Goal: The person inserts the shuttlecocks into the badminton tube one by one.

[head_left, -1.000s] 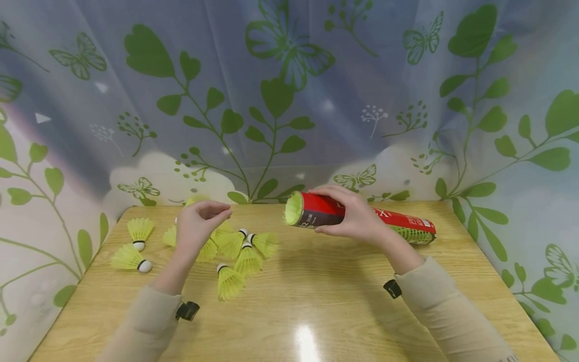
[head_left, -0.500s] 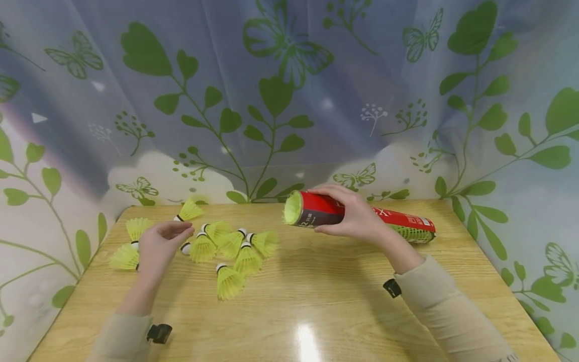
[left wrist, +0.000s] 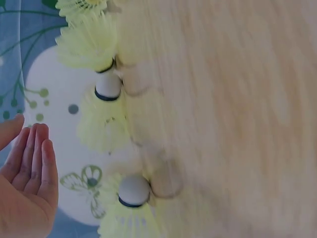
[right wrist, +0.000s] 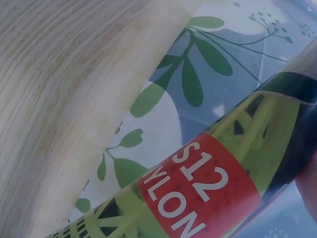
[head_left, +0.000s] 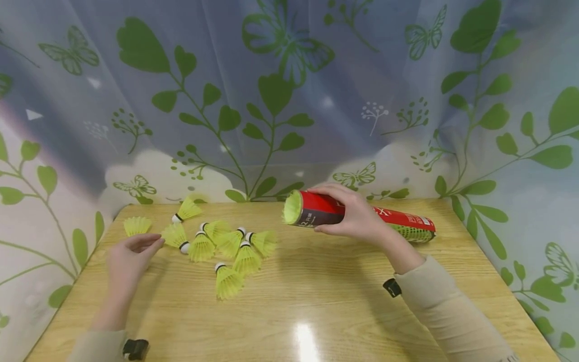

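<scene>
Grasping red tube [head_left: 321, 210] around its body with right hand [head_left: 355, 213]; holding left hand [head_left: 128, 255] empty, fingers relaxed, near yellow shuttlecocks [head_left: 202, 247] lying on desk [head_left: 253, 327].

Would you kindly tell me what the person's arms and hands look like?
The left sleeve and right sleeve are beige, each with a small black block at its wrist end. The left hand and right hand are bare.

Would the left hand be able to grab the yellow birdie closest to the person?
Probably yes: the left hand looks empty, and only wooden table shows between it and that yellow birdie.
</scene>
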